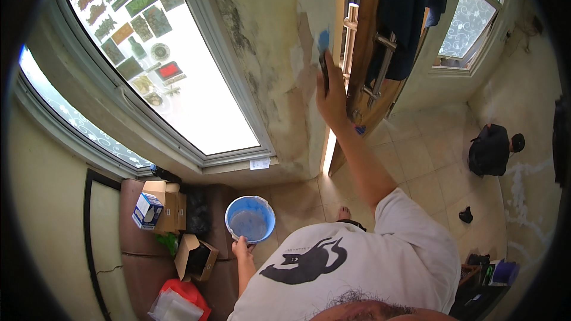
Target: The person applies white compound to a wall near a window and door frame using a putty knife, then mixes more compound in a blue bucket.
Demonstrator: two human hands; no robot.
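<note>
My right hand (331,92) is raised to the stained, patchy wall (279,83) beside the door jamb, closed round the dark handle of a flat tool with a blue tip (323,40), perhaps a brush or scraper. The tip is at the wall's surface; I cannot tell whether it touches. Low on the left, my left hand (242,248) grips the rim of a light blue bucket (268,217), held upright, with greyish material in its bottom that I cannot make out clearly.
An open wooden door (357,98) with dark cloth stands right of my arm. A window (208,154) is left. A brown sofa (134,244) holds boxes (190,261) and bags. Tiled floor (410,148) has a dark backpack (491,150) on it. A rack (470,285) stands lower right.
</note>
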